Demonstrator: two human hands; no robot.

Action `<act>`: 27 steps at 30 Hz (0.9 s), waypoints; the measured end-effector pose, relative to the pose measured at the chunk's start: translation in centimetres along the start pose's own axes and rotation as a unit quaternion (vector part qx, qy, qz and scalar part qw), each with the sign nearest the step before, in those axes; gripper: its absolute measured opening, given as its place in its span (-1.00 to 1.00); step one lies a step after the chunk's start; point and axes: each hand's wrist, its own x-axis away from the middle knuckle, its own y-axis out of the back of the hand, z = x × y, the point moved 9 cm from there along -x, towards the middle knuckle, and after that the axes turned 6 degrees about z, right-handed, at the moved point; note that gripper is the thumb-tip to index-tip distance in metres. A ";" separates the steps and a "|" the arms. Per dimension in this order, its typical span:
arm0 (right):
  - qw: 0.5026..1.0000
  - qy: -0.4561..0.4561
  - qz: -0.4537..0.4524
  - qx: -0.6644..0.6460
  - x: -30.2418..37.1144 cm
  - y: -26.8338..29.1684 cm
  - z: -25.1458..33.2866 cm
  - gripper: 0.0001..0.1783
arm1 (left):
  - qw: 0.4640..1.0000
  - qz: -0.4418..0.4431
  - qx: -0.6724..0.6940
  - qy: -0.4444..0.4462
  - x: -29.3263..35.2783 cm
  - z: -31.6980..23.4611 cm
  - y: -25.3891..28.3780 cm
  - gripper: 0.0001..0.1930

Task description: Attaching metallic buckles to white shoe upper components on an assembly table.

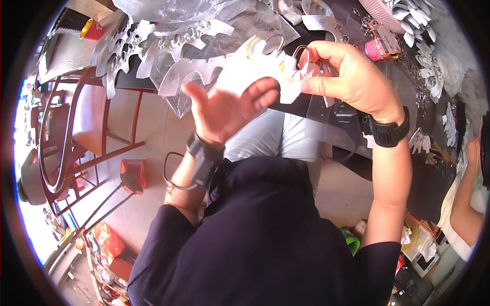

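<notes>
While right hand (354, 76) pinches white cutout strip (252, 67), left hand (223, 116) loosely open, two rings (295, 54) seem fitted, remainder unclear.

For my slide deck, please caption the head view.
Right hand holding a scalloped white piece, open left hand close by, similar pieces lying beyond.

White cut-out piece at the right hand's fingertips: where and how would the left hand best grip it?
Probably the broad middle of the white cut-out piece, from the near side: that stretch looks solid, while the far edge is notched, with a metal ring near the right end. The right hand pinches that end; the left hand is open nearby.
</notes>
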 end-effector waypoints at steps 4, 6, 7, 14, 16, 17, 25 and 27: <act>0.997 -0.014 -0.050 0.051 0.3 0.2 -1.1 -0.83 | 0.984 -0.088 -0.155 0.027 1.0 3.7 0.5 -0.17; 0.999 -0.022 -0.039 0.023 0.5 -0.6 -1.5 -0.83 | 0.973 -0.137 -0.187 -0.001 0.1 4.0 1.5 -0.50; 0.999 -0.028 -0.030 -0.007 0.6 -1.1 -1.8 -0.83 | 0.961 -0.178 -0.214 -0.006 -0.3 3.6 1.8 -0.62; 0.993 0.028 -0.116 -0.021 1.8 -0.1 -2.7 -0.81 | 0.953 -0.253 -0.165 0.021 -1.4 4.6 2.7 -0.84; 0.990 0.036 -0.133 -0.040 2.2 0.3 -3.4 -0.74 | 0.954 -0.242 -0.178 0.022 -1.5 5.1 2.5 -0.84; 0.990 0.035 -0.134 -0.041 2.4 0.4 -3.6 -0.74 | 0.954 -0.231 -0.191 0.022 -1.6 5.3 2.3 -0.84; 0.982 0.026 -0.085 -0.169 3.6 -0.7 -5.0 -0.74 | 0.978 -0.179 -0.052 0.092 -2.0 7.2 1.5 -0.84; 0.978 0.028 -0.098 -0.181 3.7 -0.5 -5.2 -0.74 | 0.978 -0.173 -0.063 0.099 -2.2 7.5 1.7 -0.83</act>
